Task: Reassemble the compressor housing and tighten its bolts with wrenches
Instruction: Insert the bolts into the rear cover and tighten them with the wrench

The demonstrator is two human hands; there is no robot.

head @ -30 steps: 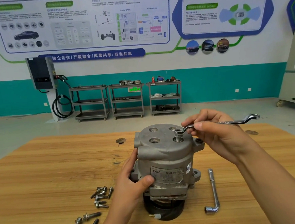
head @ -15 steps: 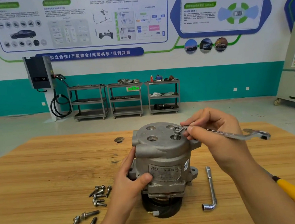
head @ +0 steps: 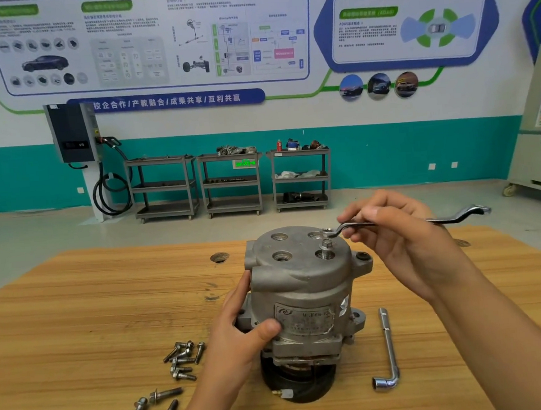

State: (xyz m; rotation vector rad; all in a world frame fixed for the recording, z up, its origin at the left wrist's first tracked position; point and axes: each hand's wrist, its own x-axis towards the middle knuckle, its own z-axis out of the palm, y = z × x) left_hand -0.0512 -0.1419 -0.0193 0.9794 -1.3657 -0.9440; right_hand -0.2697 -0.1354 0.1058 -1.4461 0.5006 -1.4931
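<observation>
While left hand [head: 240, 335] clasps dull cast housing [head: 300, 275], right hand [head: 405, 242] pinching cranked steel wrench [head: 454, 218]

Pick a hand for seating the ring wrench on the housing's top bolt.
Right. The right hand holds the wrench, with its ring end close by the bolt, apparently just off it. The left hand grips the compressor housing at its side, steadying it.

Left hand [head: 237, 333], right hand [head: 408, 245] and forearms [head: 499, 332] bare (wrists too).
</observation>
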